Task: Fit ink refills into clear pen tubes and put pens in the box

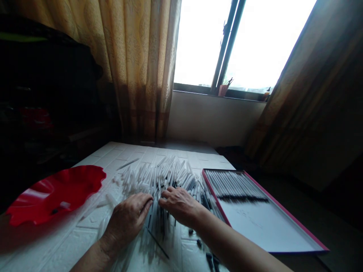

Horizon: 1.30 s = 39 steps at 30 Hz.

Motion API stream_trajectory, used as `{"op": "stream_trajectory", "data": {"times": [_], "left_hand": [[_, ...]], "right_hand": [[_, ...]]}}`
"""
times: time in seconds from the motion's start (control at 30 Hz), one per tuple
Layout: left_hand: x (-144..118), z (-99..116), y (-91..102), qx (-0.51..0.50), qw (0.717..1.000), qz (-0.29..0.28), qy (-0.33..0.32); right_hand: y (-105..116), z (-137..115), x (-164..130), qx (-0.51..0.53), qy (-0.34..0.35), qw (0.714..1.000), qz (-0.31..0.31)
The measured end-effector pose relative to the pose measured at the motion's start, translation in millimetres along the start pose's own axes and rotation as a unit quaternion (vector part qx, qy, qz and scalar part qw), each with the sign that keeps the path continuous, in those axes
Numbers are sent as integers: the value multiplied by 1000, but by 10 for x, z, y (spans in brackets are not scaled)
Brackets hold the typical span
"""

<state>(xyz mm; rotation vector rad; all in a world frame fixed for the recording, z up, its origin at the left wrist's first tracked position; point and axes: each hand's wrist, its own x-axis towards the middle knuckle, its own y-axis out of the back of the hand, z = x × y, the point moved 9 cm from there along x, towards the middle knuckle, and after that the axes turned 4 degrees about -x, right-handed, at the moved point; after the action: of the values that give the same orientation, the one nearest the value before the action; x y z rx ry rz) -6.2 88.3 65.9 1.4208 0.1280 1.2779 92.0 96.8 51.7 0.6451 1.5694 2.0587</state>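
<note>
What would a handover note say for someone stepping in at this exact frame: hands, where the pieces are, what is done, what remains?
Left hand: palm down on the loose pile of pen tubes, fingers curled; whether it grips one cannot be told.
Right hand: also resting on the pile, fingers spread over the tubes, grasp unclear.
The pile lies mid-table; small dark parts lie near the front edge.
Done: one neat row of pens fills the far end of the pink-rimmed tray to the right.
Left: most of the tray is bare and the pile is large.
Red dish at left holds one or two small pieces.
</note>
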Motion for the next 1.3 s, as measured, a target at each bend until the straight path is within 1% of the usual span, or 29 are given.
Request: {"op": "stream_trajectory", "data": {"times": [0.1, 0.17, 0.23, 0.33, 0.4, 0.5, 0.57, 0.63, 0.67, 0.73, 0.8, 0.83, 0.9, 0.93, 0.97, 1.0, 1.03, 1.07, 1.13, 1.2, 1.23, 1.3], "left_hand": [[-5, -8, -9, -15, 1000, -2, 5], [-11, -17, -8, -27, 1000, -2, 10], [-15, -29, 1, -41, 999, 1, 15], [-13, -23, 9, -73, 997, 5, 22], [-11, 22, -2, -104, 994, 3, 18], [-23, 136, -39, -168, 986, -1, 10], [-42, 196, -83, -236, 971, -7, 22], [-66, 216, -159, -326, 943, -23, 61], [-82, 209, -214, -379, 920, -34, 93], [-120, 204, -337, -473, 865, -58, 157], [-149, 206, -436, -528, 822, -73, 201], [-156, 198, -470, -541, 810, -74, 216], [-160, 148, -512, -545, 801, -65, 238], [-162, 103, -526, -546, 796, -57, 253], [-163, 55, -536, -547, 792, -49, 266], [-163, 7, -539, -547, 789, -42, 279], [-162, -36, -535, -546, 786, -36, 289], [-161, -72, -526, -545, 783, -32, 298], [-160, -124, -493, -543, 780, -24, 310], [-168, -159, -452, -542, 776, -16, 322], [-174, -173, -431, -541, 775, -11, 327], [-186, -201, -399, -539, 772, 0, 337]], "right_hand": [[-38, -20, -2, -2, 18, 1000, -1], [-39, 3, -24, 5, 15, 1000, 3], [1, 62, -73, 20, -7, 1000, 15], [108, 172, -214, 57, -73, 995, 36], [176, 194, -343, 92, -113, 988, 45], [248, 99, -528, 149, -131, 979, 50], [262, 12, -627, 206, -133, 969, 46], [234, -42, -706, 306, -148, 940, 42], [205, -63, -736, 362, -156, 918, 41], [115, -98, -780, 459, -171, 871, 36], [-6, -126, -807, 523, -181, 832, 26], [-75, -134, -820, 553, -187, 812, 21], [-209, -151, -847, 606, -194, 771, 12], [-262, -159, -861, 622, -194, 758, 8], [-303, -164, -877, 628, -194, 754, 4], [-332, -161, -894, 624, -196, 756, 1], [-350, -153, -911, 612, -200, 765, -1], [-354, -144, -925, 589, -203, 782, -4], [-338, -131, -935, 521, -204, 829, -15], [-323, -146, -921, 438, -190, 878, -37], [-324, -162, -909, 400, -180, 897, -50], [-342, -195, -886, 349, -164, 920, -70]]}}
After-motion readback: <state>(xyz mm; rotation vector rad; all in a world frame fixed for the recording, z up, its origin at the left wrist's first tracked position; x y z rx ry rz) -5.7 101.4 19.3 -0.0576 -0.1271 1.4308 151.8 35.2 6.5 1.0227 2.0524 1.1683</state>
